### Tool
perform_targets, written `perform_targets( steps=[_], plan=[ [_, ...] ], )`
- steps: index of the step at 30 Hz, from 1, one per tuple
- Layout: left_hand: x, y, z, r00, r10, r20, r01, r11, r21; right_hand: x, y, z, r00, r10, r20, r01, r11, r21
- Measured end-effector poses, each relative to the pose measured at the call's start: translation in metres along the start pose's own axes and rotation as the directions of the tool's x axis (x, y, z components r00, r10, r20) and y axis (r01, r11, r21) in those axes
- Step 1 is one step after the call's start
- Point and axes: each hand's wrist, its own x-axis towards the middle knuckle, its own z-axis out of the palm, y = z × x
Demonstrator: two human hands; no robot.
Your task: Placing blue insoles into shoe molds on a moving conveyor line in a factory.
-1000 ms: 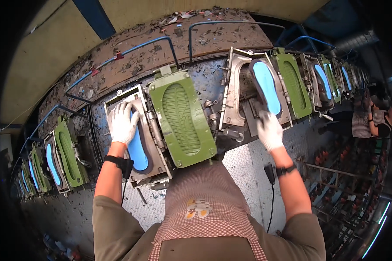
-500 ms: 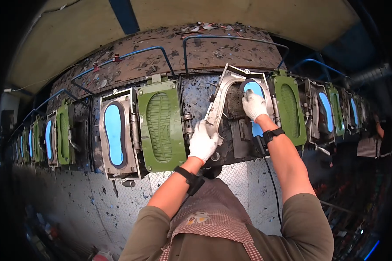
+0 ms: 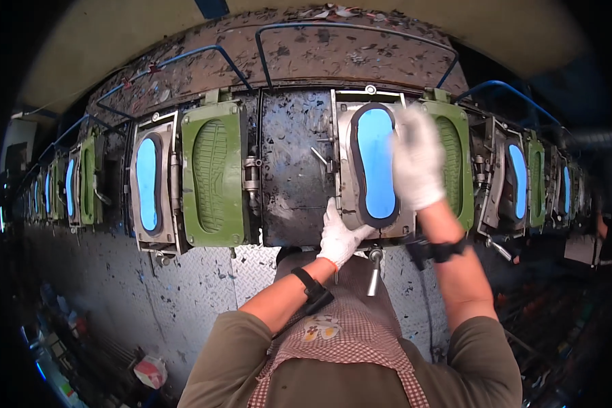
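Both my hands wear white knitted gloves. A blue shoe sole with a black rim (image 3: 376, 163) lies lengthwise in a metal mould (image 3: 347, 178). At that mould's near left corner is my left hand (image 3: 342, 238), its finger and thumb spread against the edge. A short metal handle (image 3: 373, 275) sticks out just right of it. My right hand (image 3: 418, 156) is smeared by motion over the mould's right side and hides part of the hinge and the green mould lid (image 3: 460, 163). Whether the right fingers hold anything cannot be made out.
To the left, a green lid with a tread pattern (image 3: 214, 177) stands beside another mould holding a blue sole (image 3: 147, 183). More moulds line both sides. Blue bent rails (image 3: 353, 25) run behind, before a brown surface strewn with scraps (image 3: 313, 61). Metal tread flooring (image 3: 197, 285) lies below.
The metal mould frame, tilted askew before, now sits straight around the sole. My left hand has moved from its left side to the near corner. My right hand has come off the sole, rightward.
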Motion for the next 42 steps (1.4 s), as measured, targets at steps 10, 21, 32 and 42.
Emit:
perform_targets(
  steps=[10, 21, 32, 42],
  plan=[
    [0.012, 0.004, -0.004, 0.534, 0.844, 0.049, -0.792, 0.479, 0.378, -0.102, 0.035, -0.014, 0.947, -0.130, 0.295, 0.044, 0.958, 0.283],
    [0.024, 0.014, -0.006, 0.445, 0.894, -0.051, -0.829, 0.433, 0.354, -0.092, 0.047, -0.019, 0.901, -0.410, 0.142, 0.364, 0.892, 0.269],
    [0.017, 0.008, 0.005, 0.722, 0.663, -0.199, -0.664, 0.744, 0.072, -0.091, 0.020, 0.009, 0.993, 0.119, 0.012, -0.114, 0.916, 0.385],
    [0.020, 0.013, -0.005, 0.482, 0.876, 0.008, -0.850, 0.466, 0.247, 0.048, 0.054, -0.015, 0.713, 0.554, 0.430, -0.489, 0.832, -0.261]
  ],
)
